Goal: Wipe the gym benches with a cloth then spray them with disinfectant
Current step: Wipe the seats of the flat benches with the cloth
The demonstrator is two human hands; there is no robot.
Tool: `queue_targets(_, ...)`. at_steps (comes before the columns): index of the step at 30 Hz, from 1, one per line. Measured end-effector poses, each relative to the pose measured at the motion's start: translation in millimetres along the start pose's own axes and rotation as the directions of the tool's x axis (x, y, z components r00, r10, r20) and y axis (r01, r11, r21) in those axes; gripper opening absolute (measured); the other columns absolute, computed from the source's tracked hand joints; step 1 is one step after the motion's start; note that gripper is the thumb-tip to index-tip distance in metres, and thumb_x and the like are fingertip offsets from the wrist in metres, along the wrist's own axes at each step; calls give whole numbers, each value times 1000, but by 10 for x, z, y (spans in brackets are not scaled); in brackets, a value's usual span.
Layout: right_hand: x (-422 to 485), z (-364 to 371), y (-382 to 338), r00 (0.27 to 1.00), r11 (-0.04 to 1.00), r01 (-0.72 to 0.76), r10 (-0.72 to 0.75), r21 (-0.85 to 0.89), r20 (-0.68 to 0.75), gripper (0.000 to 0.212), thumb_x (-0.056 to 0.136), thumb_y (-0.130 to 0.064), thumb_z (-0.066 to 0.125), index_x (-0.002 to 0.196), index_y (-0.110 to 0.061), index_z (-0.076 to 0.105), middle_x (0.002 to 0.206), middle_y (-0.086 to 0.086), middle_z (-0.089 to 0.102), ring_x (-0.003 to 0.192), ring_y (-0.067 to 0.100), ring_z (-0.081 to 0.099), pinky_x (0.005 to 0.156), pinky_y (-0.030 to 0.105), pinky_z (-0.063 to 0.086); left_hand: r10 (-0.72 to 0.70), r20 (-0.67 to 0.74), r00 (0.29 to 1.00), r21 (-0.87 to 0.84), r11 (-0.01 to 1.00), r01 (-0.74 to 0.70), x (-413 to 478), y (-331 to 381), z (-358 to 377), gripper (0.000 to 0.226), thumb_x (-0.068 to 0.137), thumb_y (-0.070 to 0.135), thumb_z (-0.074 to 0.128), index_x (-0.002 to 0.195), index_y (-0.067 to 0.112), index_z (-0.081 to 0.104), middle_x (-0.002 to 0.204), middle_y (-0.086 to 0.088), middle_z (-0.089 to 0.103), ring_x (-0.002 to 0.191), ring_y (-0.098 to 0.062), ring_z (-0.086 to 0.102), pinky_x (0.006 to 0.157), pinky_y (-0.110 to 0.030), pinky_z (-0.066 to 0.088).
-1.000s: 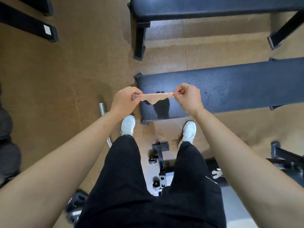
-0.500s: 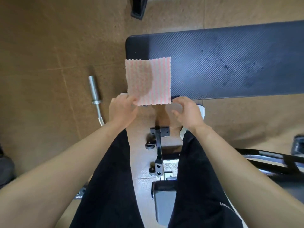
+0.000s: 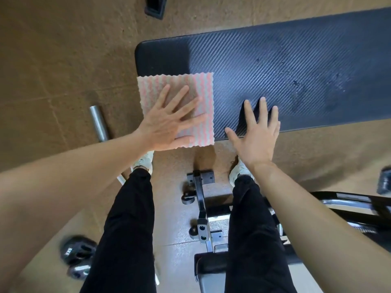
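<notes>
Head view, cloth: a square pink-and-white striped cloth with a wavy edge lies spread flat on the near left end of the bench pad, its lower edge hanging just over the pad's near side.
Head view, left hand: the left hand lies palm down on the cloth, fingers spread and straight, pressing it to the pad; it grips nothing, and the thumb lies along the cloth's near edge.
Head view, right hand: the right hand is flat and open, fingers splayed, just beside the cloth to its right and apart from it; the fingertips reach over the pad's near edge, and whether the palm touches the pad cannot be told.
Head view, bench: a black flat gym bench with a diagonal ribbed texture runs from centre to the right edge; dull smudges and small specks mark its right part.
Head view, floor: brown speckled flooring with faint seams.
Head view, nearby: a steel barbell sleeve lies on the floor left of the bench; a dark dumbbell, blurred, sits lower left; a second bench's wheeled frame stands between the person's legs.
Head view, person: black trousers and pale trainers, standing close against the bench.
</notes>
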State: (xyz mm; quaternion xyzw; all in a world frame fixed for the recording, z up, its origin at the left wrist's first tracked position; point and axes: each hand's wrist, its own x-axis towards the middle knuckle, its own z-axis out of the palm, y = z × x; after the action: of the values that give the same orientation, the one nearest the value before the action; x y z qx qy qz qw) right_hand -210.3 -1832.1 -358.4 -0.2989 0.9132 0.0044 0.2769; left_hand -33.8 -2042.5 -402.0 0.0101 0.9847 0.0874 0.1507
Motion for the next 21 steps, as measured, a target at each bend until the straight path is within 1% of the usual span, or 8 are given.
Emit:
queue_targets(2,14,13,-14,1000,1000,-3,3,3,-16,82,91,-61,60,159,-29,26,170,8,10,154,43,4,121,64,14,-37,-18,999,-5,999,37,36,-73,-17,73,98,76,21,161,42,9,173,-7,7,156,-46,3,121,-71,5)
queue_targets(4,10,-7,-19,1000,1000,-3,3,7,-21,83,90,-61,61,159,-29,28,169,8,13,153,44,7,121,64,17,-149,-21,989,-25,989,148,147,-201,-99,75,97,78,20,162,43,9,173,-6,1,156,-45,2,120,-72,5)
queue_targets(7,32,-68,-4,1000,1000,16,-16,5,-3,84,88,-62,63,158,-29,31,167,9,18,153,44,11,120,63,20,-300,-22,954,-40,953,299,470,-497,-279,77,94,83,16,161,48,0,173,0,-6,157,-42,-3,119,-74,6)
queue_targets(10,37,-122,80,997,997,71,-69,-24,44,86,87,-58,66,159,-30,28,168,7,18,153,43,10,120,62,23,-313,-25,949,-40,949,312,778,-722,-443,76,93,84,9,159,49,-1,173,0,-2,157,-41,-2,116,-77,8)
queue_targets(13,21,-182,237,988,990,137,-134,-24,74,84,89,-50,69,159,-33,27,169,1,18,154,38,10,115,59,36,-362,-20,932,-59,931,360,983,-734,-492,75,93,83,6,159,48,-4,173,3,-8,158,-37,-3,118,-75,8)
queue_targets(15,14,-226,310,986,989,145,-145,3,87,78,90,-47,69,157,-33,32,169,-4,18,155,33,11,111,57,43,-396,-23,918,-76,916,394,1052,-639,-496,73,96,79,10,160,46,-4,173,1,-7,158,-37,-1,119,-73,10)
queue_targets(18,5,-266,375,983,987,149,-155,67,96,68,92,-43,68,153,-29,41,168,-7,21,156,26,10,112,54,43,-408,-42,912,-98,910,402,1092,-407,-498,72,99,71,21,161,40,1,173,-6,-2,157,-41,3,120,-71,10)
queue_targets(21,-10,-295,471,982,967,152,-171,204,79,60,93,-33,70,148,-22,50,166,-3,27,155,22,15,119,50,35,-355,-18,935,-66,933,353,1100,-22,-440,77,99,70,26,163,36,1,172,-13,0,156,-45,0,120,-72,9)
